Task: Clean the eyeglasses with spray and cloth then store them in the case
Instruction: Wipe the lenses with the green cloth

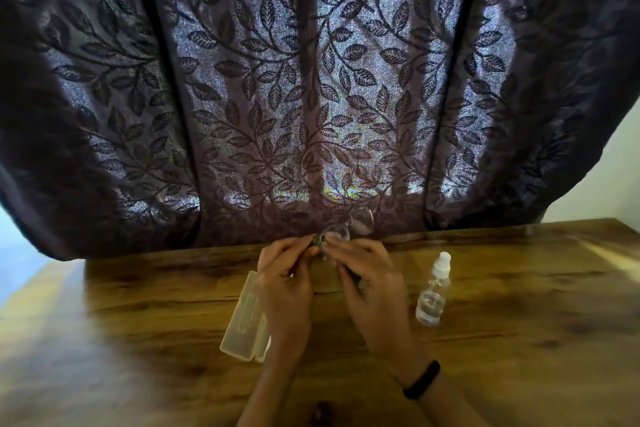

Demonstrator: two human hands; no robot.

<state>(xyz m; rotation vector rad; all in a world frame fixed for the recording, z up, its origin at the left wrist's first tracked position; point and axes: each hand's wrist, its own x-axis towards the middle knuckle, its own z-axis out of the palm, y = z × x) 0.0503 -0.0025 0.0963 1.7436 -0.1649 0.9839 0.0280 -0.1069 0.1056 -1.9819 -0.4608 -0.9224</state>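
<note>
Clear-lensed eyeglasses (349, 227) are held up above the wooden table (519, 340), in front of the curtain. My left hand (287, 284) pinches them at the left end near the hinge. My right hand (370, 288) grips them from the right, its fingers curled round the frame and a dark temple arm. A small clear spray bottle (433, 291) with a white cap stands upright just right of my right hand. A translucent glasses case (242, 322) lies on the table under and left of my left wrist. No cloth is plainly visible.
A dark leaf-patterned curtain (311, 97) hangs right behind the table's far edge. A black band (420, 380) sits on my right wrist. The table's left edge (86, 288) lies close to the case. Bare wood stretches to the right of the bottle.
</note>
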